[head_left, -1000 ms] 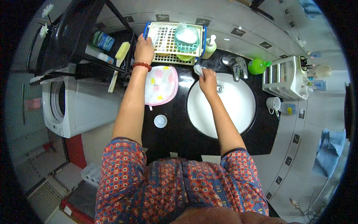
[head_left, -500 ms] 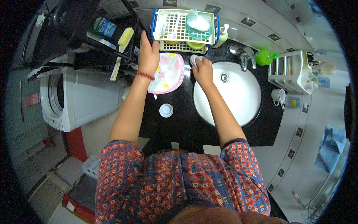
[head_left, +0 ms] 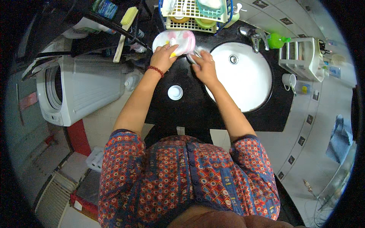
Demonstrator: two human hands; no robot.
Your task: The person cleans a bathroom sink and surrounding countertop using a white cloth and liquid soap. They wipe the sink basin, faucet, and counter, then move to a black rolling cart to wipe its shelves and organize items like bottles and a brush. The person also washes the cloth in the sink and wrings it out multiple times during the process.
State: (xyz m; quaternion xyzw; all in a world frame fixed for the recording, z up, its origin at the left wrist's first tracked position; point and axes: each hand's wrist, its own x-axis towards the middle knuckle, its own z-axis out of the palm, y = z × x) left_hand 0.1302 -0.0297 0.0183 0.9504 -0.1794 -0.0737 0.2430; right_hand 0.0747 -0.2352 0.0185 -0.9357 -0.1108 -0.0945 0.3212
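Observation:
Between my hands, near the back of the black counter, is a soft white mesh bag with pink trim and pink and yellow patches. It looks folded or raised. My left hand, a red bead bracelet at its wrist, grips its near edge. My right hand is closed around a small white thing at the bag's right side, beside the sink rim. That white thing is blurred and partly covered by the fingers, so its kind is unclear. A small round white dish lies on the counter nearer to me.
A white washbasin with a metal tap is on the right. Behind the bag stands a two-tier basket rack. A long-handled brush leans at the left, above a washing machine. A green bottle stands beyond the tap.
My left hand has come down from beside the rack onto the bag. The bag, flat before, is now folded or raised. My right hand still holds the white thing, now against the bag.

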